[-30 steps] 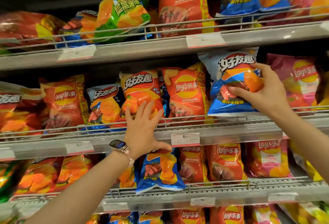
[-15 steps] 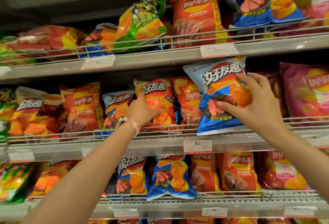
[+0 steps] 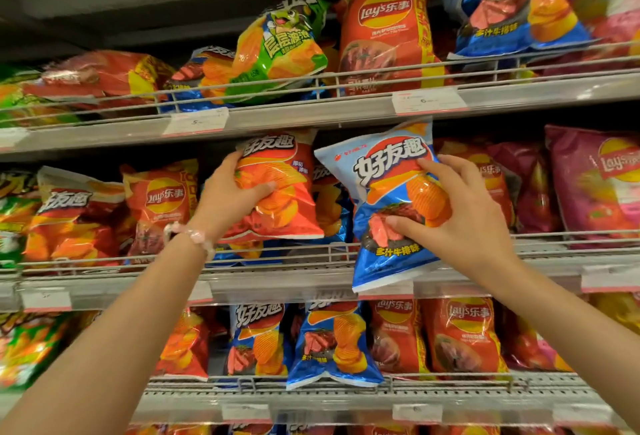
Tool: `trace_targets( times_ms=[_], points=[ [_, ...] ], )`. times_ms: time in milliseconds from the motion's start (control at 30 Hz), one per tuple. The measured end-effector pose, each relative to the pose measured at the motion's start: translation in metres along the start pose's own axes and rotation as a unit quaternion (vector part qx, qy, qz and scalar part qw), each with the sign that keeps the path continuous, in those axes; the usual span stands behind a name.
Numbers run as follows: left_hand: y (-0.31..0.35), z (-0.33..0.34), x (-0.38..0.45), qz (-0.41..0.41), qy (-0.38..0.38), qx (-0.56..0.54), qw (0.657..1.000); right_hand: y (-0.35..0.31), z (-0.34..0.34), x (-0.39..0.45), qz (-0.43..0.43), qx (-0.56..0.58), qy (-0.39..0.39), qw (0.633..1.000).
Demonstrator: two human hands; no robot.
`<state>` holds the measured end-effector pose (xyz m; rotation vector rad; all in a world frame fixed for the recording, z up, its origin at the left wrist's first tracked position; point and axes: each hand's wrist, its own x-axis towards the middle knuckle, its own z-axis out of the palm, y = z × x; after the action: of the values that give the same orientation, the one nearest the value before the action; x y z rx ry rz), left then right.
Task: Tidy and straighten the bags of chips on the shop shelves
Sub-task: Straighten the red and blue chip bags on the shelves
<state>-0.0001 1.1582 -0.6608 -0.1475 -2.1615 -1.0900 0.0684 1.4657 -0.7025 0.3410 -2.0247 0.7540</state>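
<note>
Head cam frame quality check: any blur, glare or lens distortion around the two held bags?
Head view: centre sharp, print on the blue bag in the right hand and the orange bag in the left hand readable; left-edge bags smeared; glare streaks on foil; shelf rails bow from the wide-angle lens; dark recess above the top shelf.
</note>
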Motion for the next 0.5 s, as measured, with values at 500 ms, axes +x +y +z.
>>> trace_targets(
  times_ms=[500],
  points=[
    [-0.05, -0.09, -0.044, -0.031, 0.093, 0.108, 0.989, -0.067, 0.11, 0.045, 0.029, 0.051, -0.089, 0.994]
  ],
)
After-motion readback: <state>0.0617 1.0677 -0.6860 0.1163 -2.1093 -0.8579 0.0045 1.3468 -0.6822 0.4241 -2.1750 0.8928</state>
